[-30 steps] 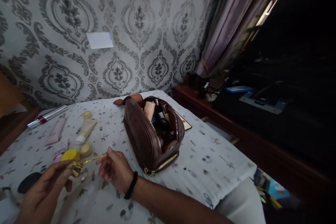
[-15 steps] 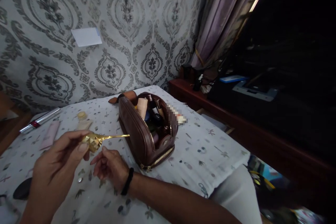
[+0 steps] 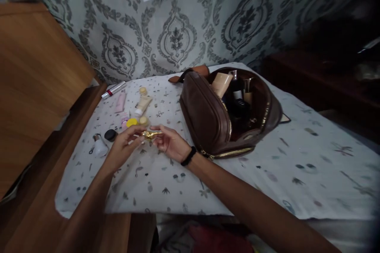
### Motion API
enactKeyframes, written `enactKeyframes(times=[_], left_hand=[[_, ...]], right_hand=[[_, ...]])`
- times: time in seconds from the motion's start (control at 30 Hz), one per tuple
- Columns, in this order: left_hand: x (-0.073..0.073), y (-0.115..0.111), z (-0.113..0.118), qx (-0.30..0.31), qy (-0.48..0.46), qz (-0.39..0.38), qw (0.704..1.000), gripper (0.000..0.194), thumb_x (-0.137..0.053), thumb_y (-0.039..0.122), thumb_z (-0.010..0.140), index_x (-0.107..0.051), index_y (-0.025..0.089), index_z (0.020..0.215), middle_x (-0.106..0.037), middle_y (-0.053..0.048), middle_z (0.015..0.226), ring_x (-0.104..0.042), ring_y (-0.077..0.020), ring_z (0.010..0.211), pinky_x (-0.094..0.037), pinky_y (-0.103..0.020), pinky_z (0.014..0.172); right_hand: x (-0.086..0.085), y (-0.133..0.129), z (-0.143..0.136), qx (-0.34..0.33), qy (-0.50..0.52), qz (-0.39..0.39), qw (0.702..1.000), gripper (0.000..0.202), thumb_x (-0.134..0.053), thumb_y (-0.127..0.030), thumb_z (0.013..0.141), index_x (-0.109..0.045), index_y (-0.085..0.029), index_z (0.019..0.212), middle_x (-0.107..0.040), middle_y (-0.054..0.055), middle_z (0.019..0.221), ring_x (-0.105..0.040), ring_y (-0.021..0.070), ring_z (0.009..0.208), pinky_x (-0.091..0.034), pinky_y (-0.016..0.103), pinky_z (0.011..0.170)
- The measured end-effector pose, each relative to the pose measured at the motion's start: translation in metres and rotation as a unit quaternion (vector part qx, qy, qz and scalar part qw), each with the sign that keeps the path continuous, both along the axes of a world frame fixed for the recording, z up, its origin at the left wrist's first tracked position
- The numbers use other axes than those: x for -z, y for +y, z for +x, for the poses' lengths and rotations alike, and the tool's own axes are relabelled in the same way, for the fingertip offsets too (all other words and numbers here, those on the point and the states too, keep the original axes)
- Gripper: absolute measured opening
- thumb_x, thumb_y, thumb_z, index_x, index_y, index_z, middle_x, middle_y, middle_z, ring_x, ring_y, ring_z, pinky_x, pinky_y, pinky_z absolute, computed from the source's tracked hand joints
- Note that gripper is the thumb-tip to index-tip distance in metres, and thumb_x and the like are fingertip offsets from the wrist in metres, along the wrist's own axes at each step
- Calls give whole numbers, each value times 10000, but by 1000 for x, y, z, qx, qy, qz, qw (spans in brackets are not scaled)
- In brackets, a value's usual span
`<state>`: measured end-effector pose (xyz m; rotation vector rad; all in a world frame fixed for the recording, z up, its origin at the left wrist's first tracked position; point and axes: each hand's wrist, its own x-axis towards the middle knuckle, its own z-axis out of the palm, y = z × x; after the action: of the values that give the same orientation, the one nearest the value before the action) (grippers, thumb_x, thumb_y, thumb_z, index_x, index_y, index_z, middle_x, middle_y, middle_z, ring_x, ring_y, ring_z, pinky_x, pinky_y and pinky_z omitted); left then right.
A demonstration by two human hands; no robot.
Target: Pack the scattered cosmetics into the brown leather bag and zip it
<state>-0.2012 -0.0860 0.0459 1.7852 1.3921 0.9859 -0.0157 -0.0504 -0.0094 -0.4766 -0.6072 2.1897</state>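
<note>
A small, shiny gold piece (image 3: 152, 134) with a faceted body lies between both my hands above the patterned cloth; its exact kind is not clear. My left hand (image 3: 124, 147) is closed on its left end, fingertips pinching it. At its right end, the fingers of my right hand (image 3: 173, 143) are curled around the narrow part, partly hiding it. A black band (image 3: 189, 156) circles my right wrist. Just right of that hand stands an unzipped brown leather toiletry bag (image 3: 202, 110), holding a beige tube (image 3: 222, 83) and dark bottles (image 3: 240, 106).
Left of the bag lie a cream tube (image 3: 144, 105), a pink tube (image 3: 120, 101), a yellow lid (image 3: 132, 122), a black round lid (image 3: 111, 135), a white bottle (image 3: 100, 147) and a silver tube (image 3: 113, 89). A wooden cabinet (image 3: 35, 67) borders the table at left.
My view has swung left and down, showing more items. My right hand, earlier held apart below the gold piece, has come up to grip its narrow end.
</note>
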Motion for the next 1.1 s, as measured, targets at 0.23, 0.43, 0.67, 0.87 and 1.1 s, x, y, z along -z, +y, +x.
enactKeyframes(times=[0.23, 0.43, 0.67, 0.87, 1.1], left_hand=[[23, -9, -9, -56, 201, -10, 978, 264, -508, 388, 895, -641, 176, 980, -687, -61, 946, -622, -202, 819, -467, -311, 730], [24, -13, 0, -44, 323, 8, 945, 218, -444, 344, 896, -617, 213, 884, -671, -72, 926, -620, -260, 944, -471, -382, 826], [20, -9, -4, -65, 243, 57, 966, 313, -483, 485, 868, -656, 224, 883, -719, -48, 897, -661, -219, 789, -505, -315, 691], [-36, 9, 51, -50, 91, 101, 989, 310, -621, 509, 800, -694, 219, 881, -738, -28, 870, -674, -195, 779, -529, -257, 691], [-99, 43, 168, 190, 93, 156, 965, 167, -593, 311, 868, -719, 207, 906, -729, -5, 866, -645, -155, 785, -490, -233, 680]], right_hand=[[10, -4, -6, 140, -224, 253, 931, 151, -626, -296, 868, -674, -161, 919, -698, 39, 849, -651, 127, 655, -457, 222, 550], [9, -14, -5, 186, -444, 509, 713, 220, -486, -59, 897, -664, -164, 974, -669, 83, 981, -606, 182, 934, -474, 340, 878], [-15, -38, 12, 135, -523, 603, 587, 191, -578, -141, 883, -641, -169, 1062, -670, 114, 1128, -577, 225, 1067, -450, 377, 990], [-51, -76, 69, 255, -402, 643, 600, 190, -484, -139, 951, -636, -168, 1061, -724, 101, 1025, -632, 177, 921, -524, 292, 851], [-64, -97, 149, 482, -462, 498, 553, 209, -543, -78, 911, -650, -221, 1020, -701, 37, 850, -645, 158, 772, -518, 289, 702]])
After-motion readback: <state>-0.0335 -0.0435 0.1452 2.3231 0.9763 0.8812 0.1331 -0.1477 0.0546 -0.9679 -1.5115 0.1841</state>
